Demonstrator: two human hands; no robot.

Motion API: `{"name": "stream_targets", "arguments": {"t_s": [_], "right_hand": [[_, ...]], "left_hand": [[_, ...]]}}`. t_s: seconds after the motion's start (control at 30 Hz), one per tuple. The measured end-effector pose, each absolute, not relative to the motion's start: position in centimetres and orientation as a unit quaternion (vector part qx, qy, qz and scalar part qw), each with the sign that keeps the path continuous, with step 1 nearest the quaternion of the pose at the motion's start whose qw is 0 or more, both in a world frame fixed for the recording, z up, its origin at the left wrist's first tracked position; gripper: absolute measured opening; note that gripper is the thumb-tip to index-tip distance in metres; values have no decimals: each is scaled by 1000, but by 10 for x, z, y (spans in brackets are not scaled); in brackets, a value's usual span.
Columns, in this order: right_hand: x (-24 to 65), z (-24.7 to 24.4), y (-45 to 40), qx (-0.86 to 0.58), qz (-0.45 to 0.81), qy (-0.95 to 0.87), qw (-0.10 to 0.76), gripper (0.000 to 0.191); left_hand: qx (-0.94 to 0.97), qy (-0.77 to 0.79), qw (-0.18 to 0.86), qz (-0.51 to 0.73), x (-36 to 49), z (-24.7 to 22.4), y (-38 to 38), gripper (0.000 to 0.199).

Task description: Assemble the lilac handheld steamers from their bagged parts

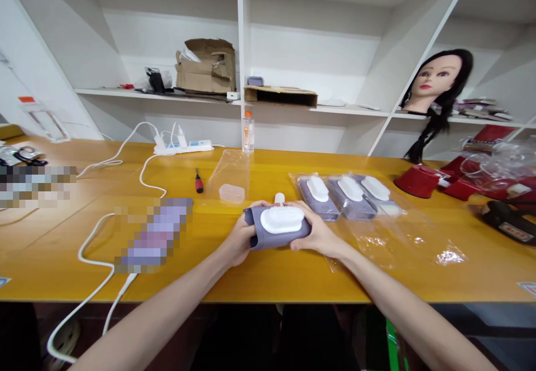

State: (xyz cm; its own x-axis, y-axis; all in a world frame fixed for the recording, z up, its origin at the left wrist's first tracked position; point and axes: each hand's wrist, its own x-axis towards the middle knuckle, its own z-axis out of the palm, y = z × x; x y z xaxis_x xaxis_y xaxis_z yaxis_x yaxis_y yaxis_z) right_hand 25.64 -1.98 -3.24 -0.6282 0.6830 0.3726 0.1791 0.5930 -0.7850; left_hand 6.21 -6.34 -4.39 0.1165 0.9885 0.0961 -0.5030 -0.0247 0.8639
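Between my hands is a grey-purple plastic case point(272, 241) with a white oval, ridged brush-like piece point(282, 220) on its upper face. My left hand point(239, 240) grips the case's open left end, some fingers hidden behind or inside it. Around the right end, my right hand point(317, 232) is closed, thumb at the front and fingers over the back. A small white knob point(279, 198) sticks up behind the case; what it joins is hidden. To the right lie three similar grey-purple cases with white tops point(320, 195) in clear bags.
A clear bag point(226, 164) with a translucent oval piece point(231, 193) lies behind my left hand, near a red-black screwdriver point(199, 182). Left are a blurred phone point(157, 234) and white cables. Clear wrapping point(389, 242) and a black tool point(511, 221) lie right; a bottle point(248, 132) stands behind.
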Motion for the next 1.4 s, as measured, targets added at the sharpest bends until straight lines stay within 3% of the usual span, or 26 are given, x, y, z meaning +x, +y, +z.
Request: {"name": "stream_targets", "arguments": {"t_s": [0.13,0.27,0.37,0.47,0.63,1.23,1.4], "right_hand": [[258,-31,-19,-262,367,-824,342,81],[258,-31,-18,-265,370,-813,363,78],[257,-34,-17,-266,382,-806,366,79],[256,-36,-16,-272,384,-803,364,78],[255,-39,-15,-278,382,-803,364,79],[255,-38,-24,-246,376,-818,360,77],[253,-39,-25,-269,340,-826,359,79]], "left_hand": [[408,288,650,573,56,-45,-63,38],[380,291,684,551,54,-45,-67,49],[375,297,649,592,61,-44,-69,54],[360,319,609,631,66,-43,-70,49],[351,371,621,595,63,-44,-69,47],[422,319,622,577,64,-48,-70,39],[401,347,613,585,67,-50,-69,24]]}}
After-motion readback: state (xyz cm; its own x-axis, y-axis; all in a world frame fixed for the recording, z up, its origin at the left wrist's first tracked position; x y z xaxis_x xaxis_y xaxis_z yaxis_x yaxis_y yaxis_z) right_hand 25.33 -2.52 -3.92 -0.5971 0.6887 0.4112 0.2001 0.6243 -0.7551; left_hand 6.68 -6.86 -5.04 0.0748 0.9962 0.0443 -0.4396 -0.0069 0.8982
